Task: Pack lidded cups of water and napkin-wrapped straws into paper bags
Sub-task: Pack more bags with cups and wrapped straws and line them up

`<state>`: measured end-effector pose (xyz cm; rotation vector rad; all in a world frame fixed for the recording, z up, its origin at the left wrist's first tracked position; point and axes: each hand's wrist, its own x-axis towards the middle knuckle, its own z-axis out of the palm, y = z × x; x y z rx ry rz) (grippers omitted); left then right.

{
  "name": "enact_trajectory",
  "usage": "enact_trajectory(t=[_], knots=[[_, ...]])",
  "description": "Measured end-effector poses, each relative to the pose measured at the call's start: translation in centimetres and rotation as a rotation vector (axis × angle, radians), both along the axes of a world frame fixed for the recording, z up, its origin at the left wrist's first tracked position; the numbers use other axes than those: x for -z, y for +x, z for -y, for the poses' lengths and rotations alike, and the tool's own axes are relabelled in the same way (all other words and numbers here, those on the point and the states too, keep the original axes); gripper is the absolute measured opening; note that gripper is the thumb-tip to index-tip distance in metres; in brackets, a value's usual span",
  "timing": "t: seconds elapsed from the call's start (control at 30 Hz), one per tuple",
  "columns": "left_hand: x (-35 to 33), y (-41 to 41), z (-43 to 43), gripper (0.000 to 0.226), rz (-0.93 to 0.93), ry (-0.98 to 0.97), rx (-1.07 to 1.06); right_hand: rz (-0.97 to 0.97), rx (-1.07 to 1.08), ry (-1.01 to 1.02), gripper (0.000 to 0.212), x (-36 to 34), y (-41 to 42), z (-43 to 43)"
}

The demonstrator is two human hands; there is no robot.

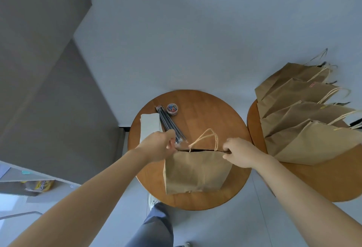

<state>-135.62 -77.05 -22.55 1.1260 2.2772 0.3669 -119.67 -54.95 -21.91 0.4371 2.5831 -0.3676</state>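
Brown paper bag (197,170) at near edge of round table (215,113), mouth a narrow slit | left hand (156,148) pinches its top left corner | right hand (240,151) pinches top right corner | black straws (168,123), napkins (149,127), paper-clip tub (172,109) near far-left edge

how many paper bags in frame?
5. One bag on the near table, left hand and right hand pinching its top edge. Four bags lean overlapped on the right table; overlap may hide more.
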Motion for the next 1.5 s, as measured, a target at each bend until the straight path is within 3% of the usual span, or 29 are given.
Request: enact_trajectory(t=[0.07,0.17,0.33,0.5,0.7,0.87,1.13,1.5], knots=[[0.0,-1.3,-0.3,0.019,0.091,0.009,0.024,0.125,0.112,-0.166,0.019,-0.6,-1.2,-1.1],[0.8,-4.1,-1.4,0.015,0.185,0.052,-0.016,0.174,0.188,-0.346,0.023,-1.9,-4.5,-2.5],[4.1,-9.9,-4.6,0.019,0.132,0.041,-0.128,-0.024,0.230,-0.329,0.022,-0.8,-13.3,-3.0],[7.8,-15.0,-7.2,0.021,0.115,-0.021,-0.171,-0.025,0.257,-0.375,0.024,5.0,-22.1,-1.9],[12.5,-19.6,-9.0,0.025,0.068,-0.111,-0.174,-0.034,0.442,-0.368,0.027,13.7,-28.0,-1.8],[16.3,-21.6,-9.5,0.019,-0.007,-0.119,-0.132,-0.040,0.533,-0.327,0.027,18.0,-30.8,-1.5],[17.8,-21.4,-9.5,0.022,0.148,-0.186,-0.173,-0.020,0.638,-0.238,0.038,20.9,-32.8,-0.3],[16.1,-20.5,-9.8,0.024,0.204,-0.174,-0.254,-0.096,0.618,-0.337,0.014,19.0,-31.1,-1.1]])
